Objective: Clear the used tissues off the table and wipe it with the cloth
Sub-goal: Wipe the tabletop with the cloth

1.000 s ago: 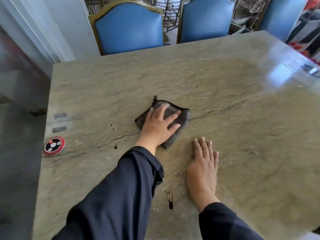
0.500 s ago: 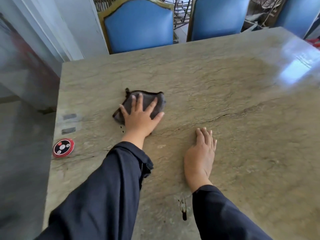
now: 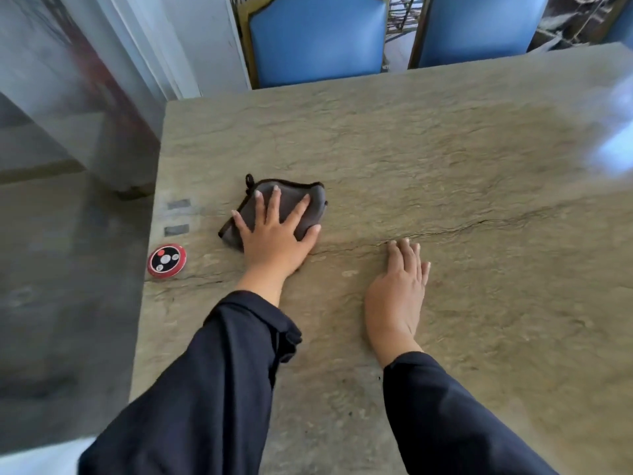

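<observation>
- Head view: left hand (image 3: 274, 240) lies flat on the cloth (image 3: 291, 204), fingers (image 3: 274, 200) straight and spread, pressing rather than gripping; likely so the whole pad bears on the stone during a wipe stroke.
- Cloth is bunched, dark grey, on the left part of the bench (image 3: 445, 159), near its left edge.
- Right hand (image 3: 397, 289) rests palm-down on bare bench just right of the left hand, fingers straight and together, holding nothing; probably a brace while leaning in.
- No tissues visible on the bench; judged: clearing done, wiping under way.
- Red-and-black call button (image 3: 166, 261) sits at the left edge, near the cloth; a stroke further left could knock it.
- Two blue chairs (image 3: 317, 39) stand at the far side.
</observation>
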Motion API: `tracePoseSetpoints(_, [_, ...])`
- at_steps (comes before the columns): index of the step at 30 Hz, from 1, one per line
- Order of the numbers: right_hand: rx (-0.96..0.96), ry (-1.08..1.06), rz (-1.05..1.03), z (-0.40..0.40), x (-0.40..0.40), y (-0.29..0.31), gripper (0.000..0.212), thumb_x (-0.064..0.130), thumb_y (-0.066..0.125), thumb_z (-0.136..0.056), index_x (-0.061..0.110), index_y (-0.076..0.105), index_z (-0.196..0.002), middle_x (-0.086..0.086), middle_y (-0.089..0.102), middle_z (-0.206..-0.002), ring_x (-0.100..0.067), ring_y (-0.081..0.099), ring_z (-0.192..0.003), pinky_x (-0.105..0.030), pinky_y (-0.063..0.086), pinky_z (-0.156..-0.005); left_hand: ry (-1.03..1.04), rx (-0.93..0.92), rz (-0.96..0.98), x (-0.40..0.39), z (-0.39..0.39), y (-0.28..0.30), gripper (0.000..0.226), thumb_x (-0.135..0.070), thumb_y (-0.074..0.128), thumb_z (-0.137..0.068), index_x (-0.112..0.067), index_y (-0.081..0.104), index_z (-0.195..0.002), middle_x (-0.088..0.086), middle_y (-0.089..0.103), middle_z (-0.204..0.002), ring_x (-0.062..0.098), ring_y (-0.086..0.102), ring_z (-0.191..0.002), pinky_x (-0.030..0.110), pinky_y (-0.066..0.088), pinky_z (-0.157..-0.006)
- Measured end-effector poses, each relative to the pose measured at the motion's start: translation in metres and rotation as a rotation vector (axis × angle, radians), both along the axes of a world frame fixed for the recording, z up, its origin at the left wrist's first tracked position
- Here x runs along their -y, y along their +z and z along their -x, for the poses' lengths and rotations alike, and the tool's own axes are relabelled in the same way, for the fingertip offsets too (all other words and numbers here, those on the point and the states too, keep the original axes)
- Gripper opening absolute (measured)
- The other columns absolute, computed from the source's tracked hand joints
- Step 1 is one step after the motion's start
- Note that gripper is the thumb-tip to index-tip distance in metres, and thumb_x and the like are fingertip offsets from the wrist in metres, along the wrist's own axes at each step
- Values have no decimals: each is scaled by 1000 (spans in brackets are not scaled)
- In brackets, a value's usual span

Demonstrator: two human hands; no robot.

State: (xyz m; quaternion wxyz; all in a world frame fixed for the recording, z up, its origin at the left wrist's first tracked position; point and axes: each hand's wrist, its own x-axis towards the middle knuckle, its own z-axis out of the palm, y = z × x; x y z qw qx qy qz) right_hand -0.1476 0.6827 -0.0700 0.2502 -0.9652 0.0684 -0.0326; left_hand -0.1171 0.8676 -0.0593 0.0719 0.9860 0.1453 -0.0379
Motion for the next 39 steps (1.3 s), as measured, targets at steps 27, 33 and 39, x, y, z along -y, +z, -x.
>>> tracePoseSetpoints(27, [-17,318,78,16,63,4,52,10,36,-96,30,39,-144,9,24,-157,-11,7,-147,-53,-10,-116,-36,6,-33,75,137,-7,58,-68,9,-89,-54,-5,-144,0,-17,-159,30,-16,-146,69,-9,-108])
tracePoseSetpoints(33, [-77,249,180,43,98,18,47,20,37,-98,38,39,-142,1,21,-158,-16,8,-148,-65,-11,-109,-48,17,11,62,150,-2,48,-58,5,-93,-59,0,-141,-9,-10,-160,22,-11,-147,67,-5,-110])
tracePoseSetpoints(39, [-13,162,65,76,130,6,46,18,42,-95,31,44,-139,-1,28,-156,-16,10,-147,-58,-12,-112,61,9,63,117,93,-4,49,-59,8,-94,-54,7,-143,-3,-10,-161,30,-16,-146,69,-11,-107])
